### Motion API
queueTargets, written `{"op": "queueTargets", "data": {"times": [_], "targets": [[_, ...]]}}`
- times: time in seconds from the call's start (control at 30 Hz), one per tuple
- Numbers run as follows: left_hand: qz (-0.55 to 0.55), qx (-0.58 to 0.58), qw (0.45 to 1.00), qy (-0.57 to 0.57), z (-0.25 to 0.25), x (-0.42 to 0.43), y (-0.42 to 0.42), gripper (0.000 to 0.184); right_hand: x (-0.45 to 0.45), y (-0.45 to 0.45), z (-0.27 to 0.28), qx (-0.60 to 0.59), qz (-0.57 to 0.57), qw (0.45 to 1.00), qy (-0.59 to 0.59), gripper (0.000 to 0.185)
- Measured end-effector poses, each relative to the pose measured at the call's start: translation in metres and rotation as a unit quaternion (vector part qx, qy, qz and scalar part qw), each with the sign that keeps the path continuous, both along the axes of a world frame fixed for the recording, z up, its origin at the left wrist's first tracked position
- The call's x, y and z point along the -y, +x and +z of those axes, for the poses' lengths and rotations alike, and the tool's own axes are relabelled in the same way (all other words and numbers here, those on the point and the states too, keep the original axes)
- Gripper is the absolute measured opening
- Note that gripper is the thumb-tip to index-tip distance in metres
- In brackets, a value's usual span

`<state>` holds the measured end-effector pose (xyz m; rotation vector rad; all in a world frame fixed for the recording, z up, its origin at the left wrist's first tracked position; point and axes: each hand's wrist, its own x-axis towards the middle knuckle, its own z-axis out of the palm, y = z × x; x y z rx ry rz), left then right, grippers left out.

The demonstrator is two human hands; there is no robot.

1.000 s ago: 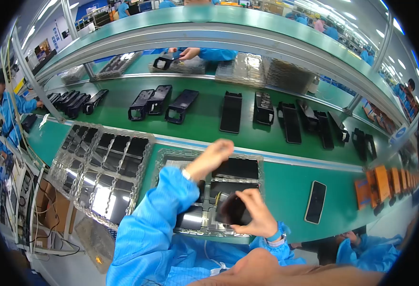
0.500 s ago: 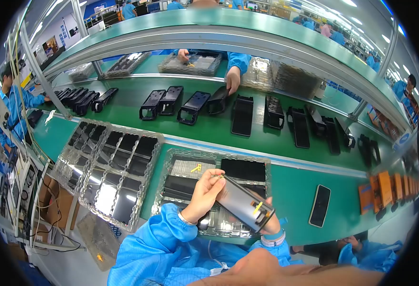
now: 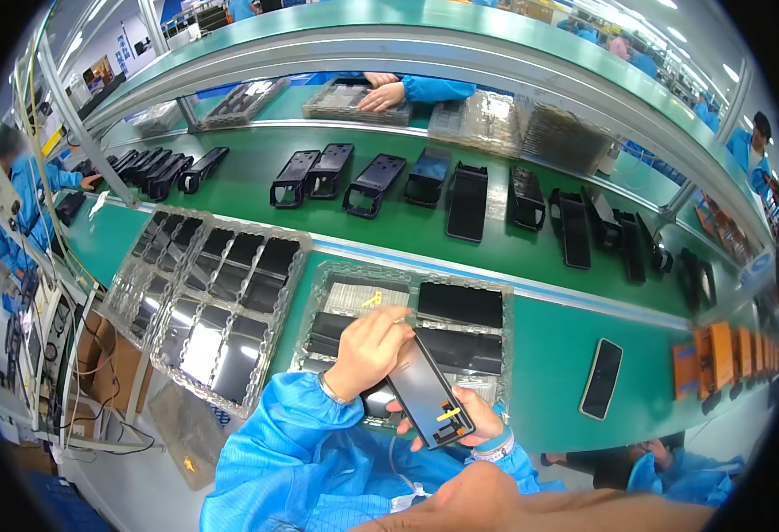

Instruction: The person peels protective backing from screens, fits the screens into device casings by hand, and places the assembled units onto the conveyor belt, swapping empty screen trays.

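A phone screen panel (image 3: pixel 428 390), its grey back facing up with a yellow strip near the lower end, is tilted above the near side of a clear tray (image 3: pixel 506 355). My right hand (image 3: pixel 478 418) is closed round its lower end from beneath. At the upper end the fingers of my left hand (image 3: pixel 370 351) are bent over the panel's edge; what they pinch is too small to tell. Dark panels (image 3: pixel 460 304) lie in the tray's compartments, and a yellow piece (image 3: pixel 373 299) rests in its upper left part.
Clear trays of panels (image 3: pixel 230 306) stand on the left. Black phone holders (image 3: pixel 376 184) line the green belt beyond. A phone (image 3: pixel 601 379) lies on the right, near orange holders (image 3: pixel 713 359). Across the belt, a co-worker's hands (image 3: pixel 382 94) are over a tray.
The panel came up out of the tray area, turned grey side up, and is now steeper and nearer me. A co-worker set a holder on the belt and withdrew; the belt's items shifted slightly.
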<state>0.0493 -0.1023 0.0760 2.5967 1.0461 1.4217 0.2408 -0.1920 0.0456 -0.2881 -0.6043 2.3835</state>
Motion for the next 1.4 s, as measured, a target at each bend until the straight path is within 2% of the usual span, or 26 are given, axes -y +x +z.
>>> {"op": "queueTargets", "data": {"times": [0.07, 0.1, 0.2, 0.23, 0.3, 0.33, 0.4, 0.47, 0.5, 0.6, 0.63, 0.73, 0.77, 0.8, 0.83, 0.87, 0.9, 0.93, 1.0, 1.2, 1.3, 1.4], "targets": [[0.012, 0.059, 0.998, 0.004, -0.011, -0.011, -0.001, 0.008, -0.002, -0.001, 0.005, -0.003, -0.022, 1.0, 0.012, 0.073], [0.005, 0.072, 0.996, -0.044, -0.014, -0.014, -0.002, 0.006, -0.004, 0.0, 0.008, -0.015, -0.028, 0.999, 0.006, 0.073], [-0.011, 0.074, 0.993, -0.093, -0.006, -0.03, -0.004, 0.005, -0.008, -0.001, 0.003, -0.078, -0.067, 0.994, -0.042, 0.072], [-0.002, 0.142, 0.977, -0.157, -0.019, -0.04, -0.007, 0.006, -0.008, -0.001, 0.0, -0.097, -0.086, 0.99, -0.064, 0.071], [0.073, 0.09, 0.975, -0.187, -0.039, -0.062, -0.021, 0.01, -0.009, 0.002, -0.003, -0.144, -0.133, 0.977, -0.078, 0.071], [0.096, 0.051, 0.97, -0.216, -0.054, -0.072, -0.03, 0.012, -0.011, 0.005, -0.002, -0.128, -0.157, 0.977, -0.069, 0.072], [0.152, -0.036, 0.967, -0.2, -0.076, -0.084, -0.038, 0.018, -0.008, 0.007, 0.002, -0.081, -0.209, 0.973, -0.046, 0.072], [0.198, -0.093, 0.959, -0.181, -0.087, -0.093, -0.043, 0.026, -0.008, 0.006, 0.007, -0.08, -0.202, 0.975, -0.041, 0.073], [0.197, -0.084, 0.957, -0.193, -0.086, -0.095, -0.045, 0.033, -0.01, 0.005, 0.008, -0.079, -0.199, 0.976, -0.037, 0.074], [0.249, -0.101, 0.946, -0.18, -0.065, -0.09, -0.042, 0.035, -0.008, 0.004, 0.007, -0.002, -0.234, 0.972, 0.034, 0.075], [0.285, -0.096, 0.945, -0.132, -0.058, -0.088, -0.04, 0.037, -0.009, 0.002, 0.012, 0.015, -0.249, 0.967, 0.046, 0.074], [0.19, 0.02, 0.978, -0.084, -0.029, -0.063, -0.017, 0.039, -0.015, -0.002, 0.011, 0.106, -0.329, 0.929, 0.133, 0.069], [0.116, 0.066, 0.985, -0.105, -0.014, -0.045, -0.005, 0.034, -0.016, -0.002, 0.014, 0.123, -0.344, 0.922, 0.13, 0.065], [-0.008, 0.104, 0.984, -0.145, -0.002, -0.029, 0.002, 0.029, -0.017, -0.001, 0.013, 0.149, -0.349, 0.914, 0.147, 0.064], [-0.112, 0.097, 0.977, -0.152, 0.016, -0.012, 0.01, 0.026, -0.018, 0.001, 0.01, 0.177, -0.349, 0.906, 0.162, 0.063], [-0.207, 0.109, 0.947, -0.219, 0.024, 0.006, 0.015, 0.027, -0.02, 0.003, 0.008, 0.206, -0.345, 0.898, 0.179, 0.062], [-0.262, 0.111, 0.936, -0.205, 0.025, 0.017, 0.022, 0.028, -0.022, 0.002, 0.011, 0.234, -0.36, 0.876, 0.22, 0.061], [-0.275, 0.115, 0.923, -0.243, 0.021, 0.028, 0.024, 0.031, -0.024, 0.004, 0.012, 0.247, -0.351, 0.869, 0.247, 0.061], [-0.278, 0.1, 0.933, -0.207, 0.034, 0.03, 0.028, 0.039, -0.025, 0.007, 0.013, 0.271, -0.333, 0.852, 0.299, 0.061], [-0.299, 0.092, 0.916, -0.25, 0.026, 0.02, 0.024, 0.05, -0.022, 0.002, 0.014, 0.256, -0.337, 0.867, 0.265, 0.063], [-0.254, 0.12, 0.873, -0.398, 0.028, 0.021, 0.02, 0.043, -0.021, 0.0, 0.017, 0.273, -0.355, 0.857, 0.253, 0.064], [-0.267, 0.101, 0.864, -0.415, 0.024, 0.016, 0.019, 0.034, -0.025, 0.001, 0.014, 0.273, -0.361, 0.846, 0.284, 0.066]]}}
